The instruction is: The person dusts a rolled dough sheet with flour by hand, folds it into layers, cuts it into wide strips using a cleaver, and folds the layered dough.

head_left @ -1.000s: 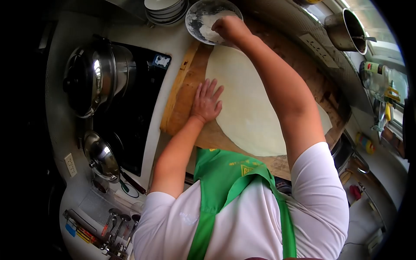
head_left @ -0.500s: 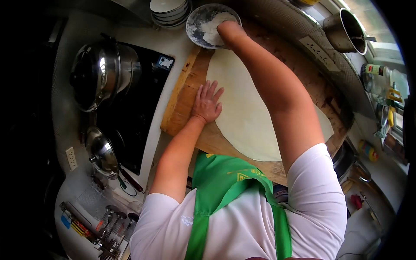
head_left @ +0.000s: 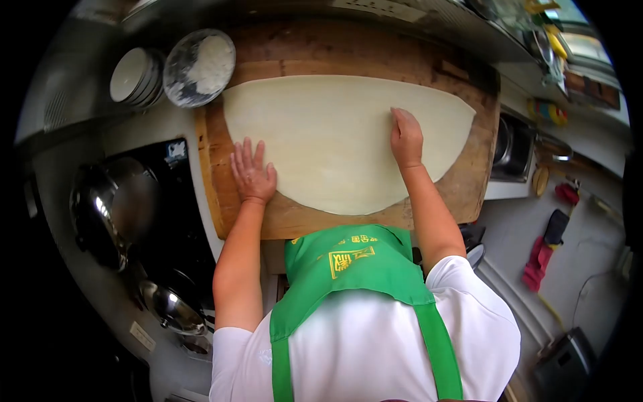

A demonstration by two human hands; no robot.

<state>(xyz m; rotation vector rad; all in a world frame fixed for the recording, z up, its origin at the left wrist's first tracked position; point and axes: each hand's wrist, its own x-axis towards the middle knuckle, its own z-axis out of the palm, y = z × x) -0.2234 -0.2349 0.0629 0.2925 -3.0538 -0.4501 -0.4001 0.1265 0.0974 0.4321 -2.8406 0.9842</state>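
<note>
Running lengthwise left to right on the wooden board [head_left: 462, 187], the dough sheet [head_left: 328, 144] is overlapped at left by the splayed, ungripping left hand [head_left: 254, 179], its right half overhung by the curled-in right hand [head_left: 406, 139], contents indeterminable.

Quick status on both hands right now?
Left hand: open, fingers spread at the left edge of the dough sheet.
Right hand: curled closed over the dough sheet; cannot tell whether anything is inside.

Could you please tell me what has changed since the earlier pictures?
The right hand has left the bowl of white powder and moved toward the body, now curled over the dough sheet; the view has turned. The left hand stays spread at its left edge.
</note>
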